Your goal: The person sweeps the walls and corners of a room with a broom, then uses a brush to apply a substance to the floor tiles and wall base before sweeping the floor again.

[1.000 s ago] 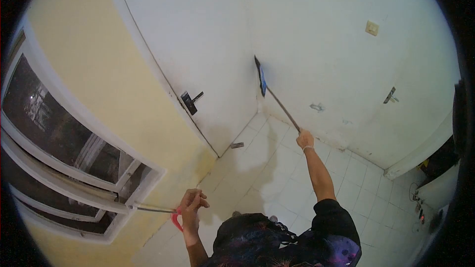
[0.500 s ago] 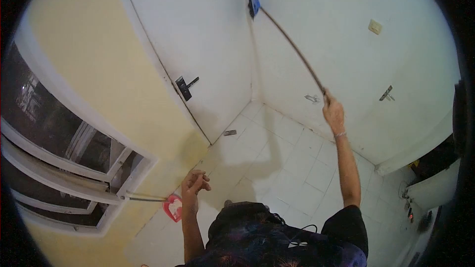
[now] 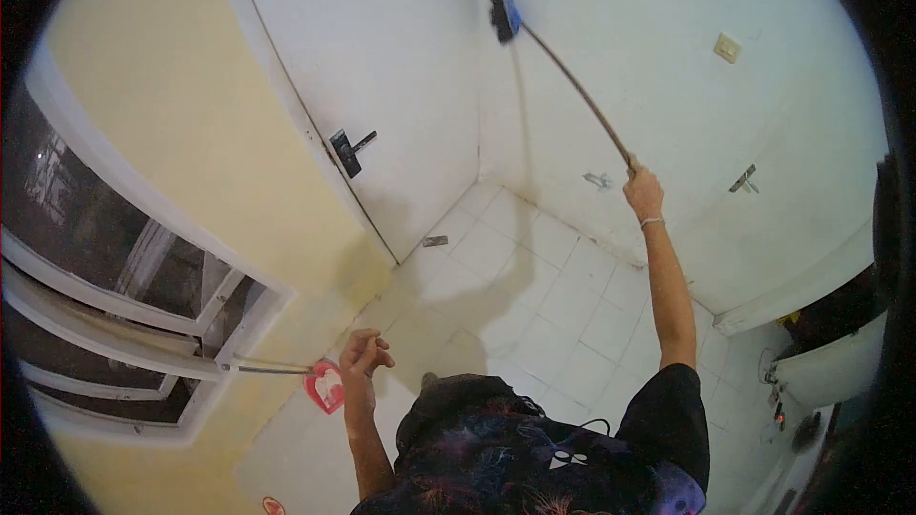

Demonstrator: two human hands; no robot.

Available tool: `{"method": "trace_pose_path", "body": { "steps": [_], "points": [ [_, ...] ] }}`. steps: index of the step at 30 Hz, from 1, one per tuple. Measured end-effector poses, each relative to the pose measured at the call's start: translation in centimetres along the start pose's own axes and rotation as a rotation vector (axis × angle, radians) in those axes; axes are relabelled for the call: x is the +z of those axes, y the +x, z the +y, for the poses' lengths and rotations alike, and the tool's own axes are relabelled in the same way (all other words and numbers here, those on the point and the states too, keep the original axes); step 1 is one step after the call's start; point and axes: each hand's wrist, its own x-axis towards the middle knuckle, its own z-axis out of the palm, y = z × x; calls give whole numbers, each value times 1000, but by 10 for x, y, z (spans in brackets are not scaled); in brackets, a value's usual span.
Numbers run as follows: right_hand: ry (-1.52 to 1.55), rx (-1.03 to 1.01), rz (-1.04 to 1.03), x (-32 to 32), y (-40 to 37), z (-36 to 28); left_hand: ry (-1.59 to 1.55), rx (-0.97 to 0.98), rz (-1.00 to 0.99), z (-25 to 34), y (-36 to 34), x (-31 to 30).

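My right hand (image 3: 644, 193) is closed around the lower end of a long brown broom handle (image 3: 578, 88), with the arm stretched out ahead. Up on the white wall, near the corner by the door, is the broom head, with its blue block (image 3: 511, 11) and black bristles (image 3: 495, 2). My left hand (image 3: 364, 355) hangs low on the left, fingers loosely bent and a little apart, with nothing visible in them. Beyond that hand, at the foot of the yellow wall, rests a red and white heart-shaped dustpan (image 3: 326, 387) with a thin handle.
A white door (image 3: 382, 57) with a dark handle (image 3: 351, 152) stands ahead left. Louvred windows (image 3: 114, 229) jut from the yellow wall. The white wall carries a light switch (image 3: 727, 48) and another door handle (image 3: 743, 179). A small flat piece (image 3: 435, 241) lies on the tiled floor.
The broom head has moved right and slightly down, away from the corner, with my right hand still gripping the handle. My left hand has shifted slightly left, its fingers still loosely bent.
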Motion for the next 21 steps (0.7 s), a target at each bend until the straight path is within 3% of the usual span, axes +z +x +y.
{"method": "trace_pose_path", "body": {
  "steps": [6, 8, 12, 16, 21],
  "points": [
    [-150, -50, -164, 111, -33, 54, 22, 24, 56, 5, -11, 14],
    [-93, -88, -175, 111, -59, 61, 10, 31, 52, 3, -13, 16],
    [-11, 35, -281, 71, -106, 89, -12, -13, 47, -3, -11, 23],
    [43, 40, -153, -5, -125, 108, 34, -49, -26, -20, 4, 45],
    [-20, 56, -39, -123, -90, 127, 27, -84, -176, -33, 31, 88]
  ]
}}
